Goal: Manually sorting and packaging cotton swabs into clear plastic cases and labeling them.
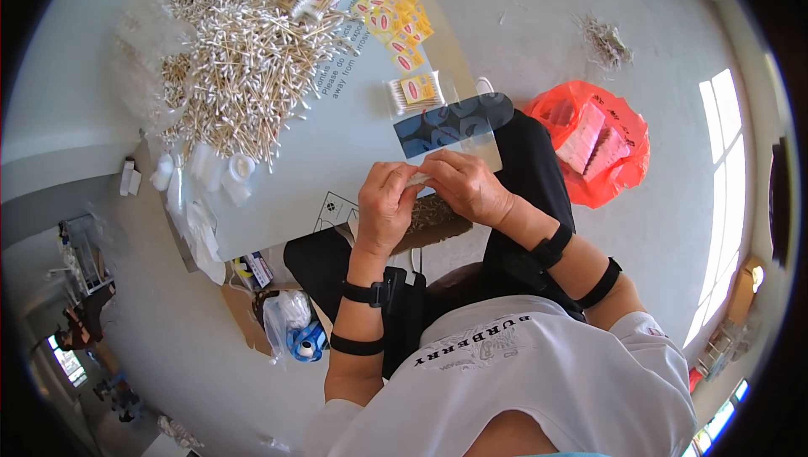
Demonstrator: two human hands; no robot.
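A small whitish piece (418,179), too covered by fingers for its material or full shape to be told, is held between the two hands, over the near edge of the table (295,183). The left hand (385,204) has its thumb and fingers drawn narrowly together on it, and the right hand (468,186) meets it from the other side with bent fingers in an equally tight pinch. Just beyond lies a dark blue patterned strip (446,130), smooth and flat, and past that a flat, clear-wrapped packet of swabs (417,92) with a yellow label. Further off, glossy yellow labels (396,23) overlap in a loose scatter. To the left rises a bristling heap of cotton swabs (252,70), thin tan sticks with soft white tips, edged by crinkled clear plastic (139,40). Right of the table, a thin, creased red plastic bag (629,133) gapes around pink bundles (587,141); at lower left, a cardboard box (238,316) stands beside blue rolls (307,341).
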